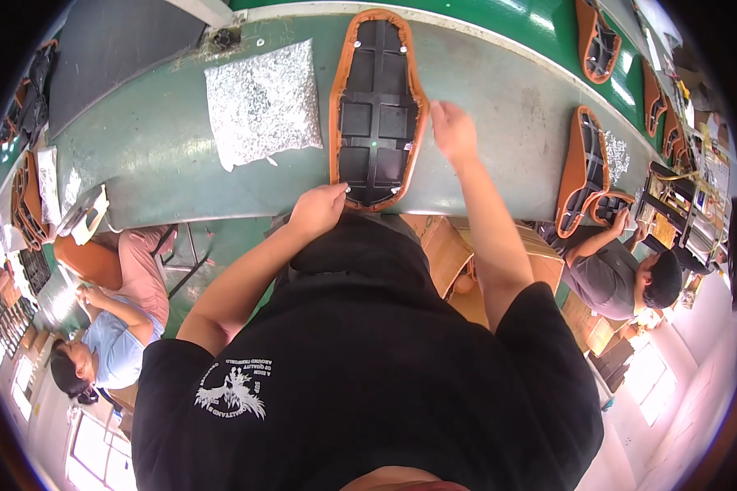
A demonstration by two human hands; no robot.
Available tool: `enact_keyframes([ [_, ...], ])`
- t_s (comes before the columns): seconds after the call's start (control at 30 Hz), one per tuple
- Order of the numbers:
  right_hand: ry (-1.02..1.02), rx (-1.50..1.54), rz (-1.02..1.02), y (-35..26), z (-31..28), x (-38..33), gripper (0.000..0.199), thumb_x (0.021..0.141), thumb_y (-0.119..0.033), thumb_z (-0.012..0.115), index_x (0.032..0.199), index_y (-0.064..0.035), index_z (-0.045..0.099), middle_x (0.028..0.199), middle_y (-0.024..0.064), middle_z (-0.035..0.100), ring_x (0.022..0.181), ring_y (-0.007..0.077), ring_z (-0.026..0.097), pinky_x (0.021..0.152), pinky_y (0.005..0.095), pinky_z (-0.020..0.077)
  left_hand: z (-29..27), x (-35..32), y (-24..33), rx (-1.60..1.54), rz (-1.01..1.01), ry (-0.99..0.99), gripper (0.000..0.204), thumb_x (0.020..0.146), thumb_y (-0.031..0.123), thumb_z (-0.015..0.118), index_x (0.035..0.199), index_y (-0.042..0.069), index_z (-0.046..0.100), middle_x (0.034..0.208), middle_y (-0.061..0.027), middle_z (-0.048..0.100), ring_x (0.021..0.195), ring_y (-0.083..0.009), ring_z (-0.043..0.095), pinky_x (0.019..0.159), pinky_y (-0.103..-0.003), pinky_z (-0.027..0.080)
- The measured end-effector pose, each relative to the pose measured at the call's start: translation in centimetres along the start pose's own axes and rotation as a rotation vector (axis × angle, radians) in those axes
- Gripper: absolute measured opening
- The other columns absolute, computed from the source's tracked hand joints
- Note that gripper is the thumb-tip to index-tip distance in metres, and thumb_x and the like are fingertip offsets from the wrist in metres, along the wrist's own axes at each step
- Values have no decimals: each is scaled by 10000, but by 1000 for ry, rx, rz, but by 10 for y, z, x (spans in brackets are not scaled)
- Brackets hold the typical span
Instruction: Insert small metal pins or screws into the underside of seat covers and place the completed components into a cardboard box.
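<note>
A long upholstered panel (374, 123) lies face down on the green-topped table before me, its brown covering wrapped over the rim of a black ribbed plastic back. Small white clips or fasteners show at several spots along that rim. My left hand (318, 211) is closed at the panel's near left corner, thumb and fingers pinching the edge beside a small white piece. Beside the right edge, about halfway up, my right hand (454, 132) has its fingers curled together, fingertips close to the brown rim. Whatever it may hold is hidden.
Left of the panel lies a clear plastic bag (264, 104) full of small silvery-white pieces. More brown panels (582, 172) lie at the right, where a co-worker (630, 278) handles one. Another person (110, 327) sits at the left. Cardboard boxes (434, 250) stand below the table edge.
</note>
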State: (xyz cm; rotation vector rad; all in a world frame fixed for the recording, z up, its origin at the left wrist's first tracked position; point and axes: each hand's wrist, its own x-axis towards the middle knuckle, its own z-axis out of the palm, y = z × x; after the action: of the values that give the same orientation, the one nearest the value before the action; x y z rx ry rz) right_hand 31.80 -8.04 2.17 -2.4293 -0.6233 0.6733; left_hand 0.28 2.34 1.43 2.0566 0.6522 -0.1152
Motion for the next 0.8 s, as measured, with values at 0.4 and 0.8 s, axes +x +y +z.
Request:
enact_keyframes([
  [0.4,-248,576,142,52,76,-73,580,956,-351,701,1331,68,556,1187,177,695,1061,221,659,955,356,523,4,11,38,71,308,-344,266,949,147,560,1142,36,705,1024,-210,718,940,-395,687,834,-478,556],
  [0.8,-133,1054,188,-42,-48,120,538,983,-347,687,1292,85,599,1189,151,686,1023,209,667,931,367,556,-92,-2,-14,-24,-75,-248,302,974,206,565,1169,29,712,1135,-219,709,1070,-387,676,946,-420,535],
])
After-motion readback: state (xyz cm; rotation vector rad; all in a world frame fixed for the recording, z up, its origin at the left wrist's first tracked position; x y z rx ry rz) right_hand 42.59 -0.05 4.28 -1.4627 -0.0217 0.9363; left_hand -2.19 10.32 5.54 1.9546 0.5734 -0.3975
